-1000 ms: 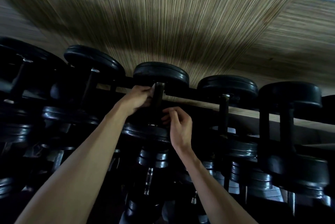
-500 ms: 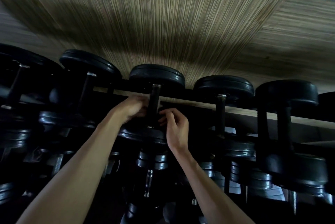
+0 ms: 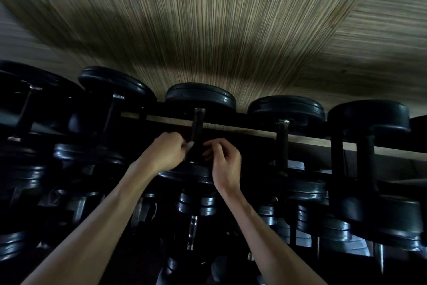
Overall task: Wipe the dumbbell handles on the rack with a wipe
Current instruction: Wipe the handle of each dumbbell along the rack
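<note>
No readable writing anywhere. Left hand (image 3: 167,154) curled shut, pinching a pale wipe (image 3: 190,145) against the dark, slim dumbbell handle (image 3: 196,132). Right hand (image 3: 225,161) just right of the bar, fingers bent, grip unclear. Beyond both, round black rubber head (image 3: 199,97) on the rack (image 3: 254,126); striped wood-grain wall (image 3: 208,30) farther back.

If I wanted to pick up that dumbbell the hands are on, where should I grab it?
Probably around the thin bar handle between the two fat round ends, coming from the front where the hands are. The ends look too wide for a grip; the bar is narrow and its upper part is bare.
</note>
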Demonstrator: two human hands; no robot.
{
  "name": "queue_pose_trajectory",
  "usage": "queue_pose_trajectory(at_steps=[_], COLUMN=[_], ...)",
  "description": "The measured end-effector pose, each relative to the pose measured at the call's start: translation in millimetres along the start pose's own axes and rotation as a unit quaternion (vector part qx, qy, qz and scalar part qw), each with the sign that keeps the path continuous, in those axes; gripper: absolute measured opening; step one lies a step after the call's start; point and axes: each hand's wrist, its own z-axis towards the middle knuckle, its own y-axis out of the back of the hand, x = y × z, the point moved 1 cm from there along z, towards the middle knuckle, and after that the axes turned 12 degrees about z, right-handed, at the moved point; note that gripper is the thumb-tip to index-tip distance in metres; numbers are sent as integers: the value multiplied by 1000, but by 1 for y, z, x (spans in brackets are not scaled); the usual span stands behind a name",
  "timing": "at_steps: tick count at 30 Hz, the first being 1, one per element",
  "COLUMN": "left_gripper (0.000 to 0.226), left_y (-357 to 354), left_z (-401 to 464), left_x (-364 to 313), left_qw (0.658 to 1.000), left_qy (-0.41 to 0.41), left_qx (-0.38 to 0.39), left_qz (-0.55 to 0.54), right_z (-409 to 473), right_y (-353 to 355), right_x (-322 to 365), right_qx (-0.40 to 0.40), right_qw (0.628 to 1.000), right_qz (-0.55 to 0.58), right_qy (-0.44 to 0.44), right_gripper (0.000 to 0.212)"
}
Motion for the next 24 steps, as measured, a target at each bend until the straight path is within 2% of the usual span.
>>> queue_pose_trajectory(at_steps=[2,3,6,8,11,13,16,18,20,24], left_gripper=[40,37,29,27,29,24,19,27,24,11], left_y=[5,9,15,13,5,1,6,12,16,0], left_z=[3,10,24,24,8,0,2,14,24,7], left_x=[-2,-4,-13,-20,-21,-16,-21,-32,-40,-35], left_qw=[999,999,994,991,996,995,976,954,942,962], left_qy=[5,14,69,82,64,76,97,81,65,31], left_qx=[33,25,-67,-101,-60,-57,-167,-261,-302,-253], left_qz=[19,19,-46,-37,18,1,-96,-122,-129,-100], right_z=[-1,-1,-1,-2,-1,-1,-3,-3,-2,-2], right_y=[0,0,0,0,0,1,1,1,1,1], right_x=[0,0,2,1,1,1,1,2,1,-1], right_qx=[-2,-2,1,0,0,-3,-4,-2,-4,-7], right_qw=[1000,1000,1000,1000,1000,1000,1000,1000,1000,1000], right_qz=[2,-1,-1,-2,-6,-6,-5,-7,-11,-7], right_qy=[-4,-6,-7,-4,-3,-4,-5,-8,-7,-7], right_gripper=[29,29,28,28,28,28,29,28,28,28])
